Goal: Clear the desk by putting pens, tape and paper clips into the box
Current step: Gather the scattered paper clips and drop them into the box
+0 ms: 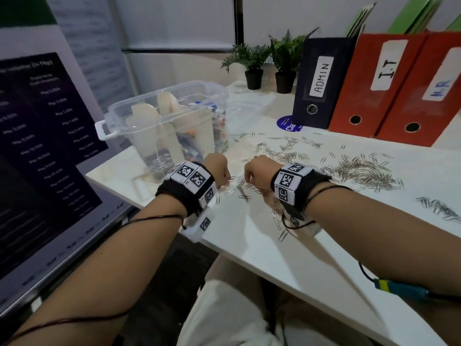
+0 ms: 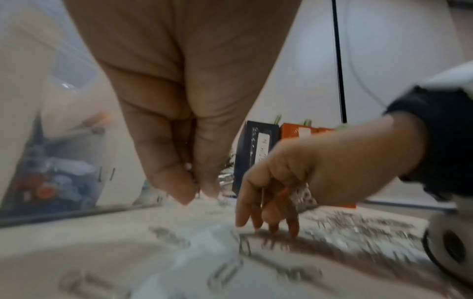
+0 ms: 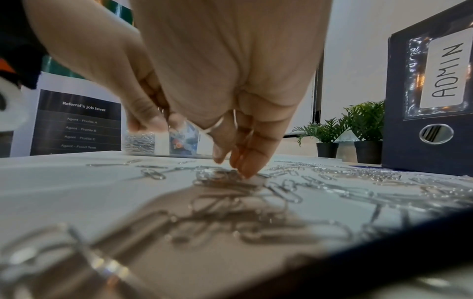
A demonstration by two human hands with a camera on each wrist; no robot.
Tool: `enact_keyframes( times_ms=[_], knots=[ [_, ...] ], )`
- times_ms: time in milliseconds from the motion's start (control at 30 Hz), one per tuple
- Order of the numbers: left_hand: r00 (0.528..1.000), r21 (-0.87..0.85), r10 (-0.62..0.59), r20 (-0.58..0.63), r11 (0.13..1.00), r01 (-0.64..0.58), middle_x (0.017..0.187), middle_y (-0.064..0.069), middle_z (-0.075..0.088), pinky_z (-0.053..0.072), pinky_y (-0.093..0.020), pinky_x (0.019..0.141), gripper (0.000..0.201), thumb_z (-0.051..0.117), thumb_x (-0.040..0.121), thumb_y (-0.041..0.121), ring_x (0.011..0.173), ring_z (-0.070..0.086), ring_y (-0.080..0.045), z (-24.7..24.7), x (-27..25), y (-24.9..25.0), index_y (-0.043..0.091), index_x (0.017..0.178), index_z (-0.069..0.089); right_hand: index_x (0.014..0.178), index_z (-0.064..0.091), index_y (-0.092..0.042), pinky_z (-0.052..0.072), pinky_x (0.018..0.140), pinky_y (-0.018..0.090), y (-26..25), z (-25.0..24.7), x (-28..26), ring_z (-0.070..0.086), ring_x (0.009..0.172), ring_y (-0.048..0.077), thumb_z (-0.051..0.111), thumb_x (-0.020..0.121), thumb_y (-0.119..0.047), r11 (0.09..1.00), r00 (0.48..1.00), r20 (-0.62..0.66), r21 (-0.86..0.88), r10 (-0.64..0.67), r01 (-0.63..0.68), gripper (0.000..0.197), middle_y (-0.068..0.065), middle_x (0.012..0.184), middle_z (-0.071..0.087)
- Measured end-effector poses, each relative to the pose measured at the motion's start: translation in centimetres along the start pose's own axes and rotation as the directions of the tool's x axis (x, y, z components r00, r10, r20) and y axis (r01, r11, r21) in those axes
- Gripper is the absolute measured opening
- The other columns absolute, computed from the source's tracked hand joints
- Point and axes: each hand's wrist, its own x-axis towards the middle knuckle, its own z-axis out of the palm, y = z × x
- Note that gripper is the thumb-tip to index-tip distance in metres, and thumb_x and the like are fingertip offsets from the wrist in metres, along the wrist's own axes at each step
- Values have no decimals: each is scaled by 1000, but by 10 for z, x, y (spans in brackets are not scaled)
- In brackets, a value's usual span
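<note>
The small silver wire paper clips (image 1: 359,168) lie scattered thinly across the centre and right of the head view, on the smooth white bench (image 1: 311,245), with a loose few just in front of both wrists. The right hand (image 1: 255,171) has its fingers curled down onto the clips and already carries a bunched clutch of them against its palm, as the left wrist view shows; the left hand (image 1: 216,168) pinches thumb against fingertips, seemingly on a clip or two, though blur hides exactly what.

The risk lies in the clips themselves: thin, slick bent wire, flat on a glossy surface, offers little edge to catch. A full palm could spill on the way to the box, and interlocked clips may drag neighbours off the near bench edge at lower centre.

The clear, rigid plastic box (image 1: 117,113), upper left of centre, stands open just beyond the left hand, holding cream tape rolls, pens and a heap of clips behind its see-through wall.
</note>
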Motion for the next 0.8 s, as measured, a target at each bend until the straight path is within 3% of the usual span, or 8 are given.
enact_keyframes(
  times_ms=[67,200,300,433,567,633,700,800],
  knots=[
    [997,-114,-32,-74,993,24,93,-10,71,49,-17,64,17,64,87,7,80,67,-22,-8,2,-8,-3,99,68,119,60,-10,43,94,29,-1,0,-1,54,115,25,51,93,-12,1000,1000,-28,6,-11,11,28,11,125,57],
    [984,-260,-79,-162,965,35,73,-5,62,56,-31,75,13,65,86,5,57,56,-13,-29,2,-20,7,74,60,136,45,-13,39,101,32,-4,-1,-2,48,123,26,47,95,-12,999,999,9,10,-48,48,42,9,137,45],
    [967,-280,-71,-245,960,0,74,-6,62,50,-10,60,8,66,85,9,49,54,-4,-41,-2,-22,2,88,67,126,55,-19,45,96,31,-3,4,-4,55,114,25,56,90,-21,996,992,94,-22,-88,91,36,5,126,54],
    [902,-258,-112,-418,966,0,92,-15,70,49,-20,70,16,63,87,7,61,57,-14,-72,-10,-35,-2,99,68,117,64,-24,43,85,25,-1,2,-9,58,109,25,57,87,-15,986,984,62,-14,-167,168,33,6,118,60],
    [755,-215,-232,-613,969,123,104,-18,68,41,-26,87,19,60,87,7,97,62,-31,-100,-3,-68,-1,101,70,111,68,-15,42,88,23,-3,-2,-8,59,108,23,53,87,-9,979,980,12,-59,-197,197,29,6,113,67],
    [689,-235,-282,-668,958,164,104,-19,68,39,-25,85,19,59,87,6,100,60,-31,-104,2,-82,-2,100,70,104,70,-13,46,85,24,-1,0,-5,62,104,25,56,87,-12,984,986,29,-55,-166,167,22,7,108,67],
    [669,-237,-303,-679,953,191,103,-18,68,40,-25,83,18,61,87,7,98,61,-30,-104,5,-91,-1,99,71,103,69,-12,47,84,25,0,-1,-3,63,102,25,57,87,-13,989,989,38,-39,-140,142,20,8,106,67],
    [701,-182,-316,-640,948,261,104,-16,69,41,-28,90,17,64,86,10,102,61,-30,-103,9,-104,1,98,73,105,68,-11,47,84,24,1,-2,-1,63,103,23,56,88,-12,988,988,50,-50,-147,149,21,8,108,67]
  ],
)
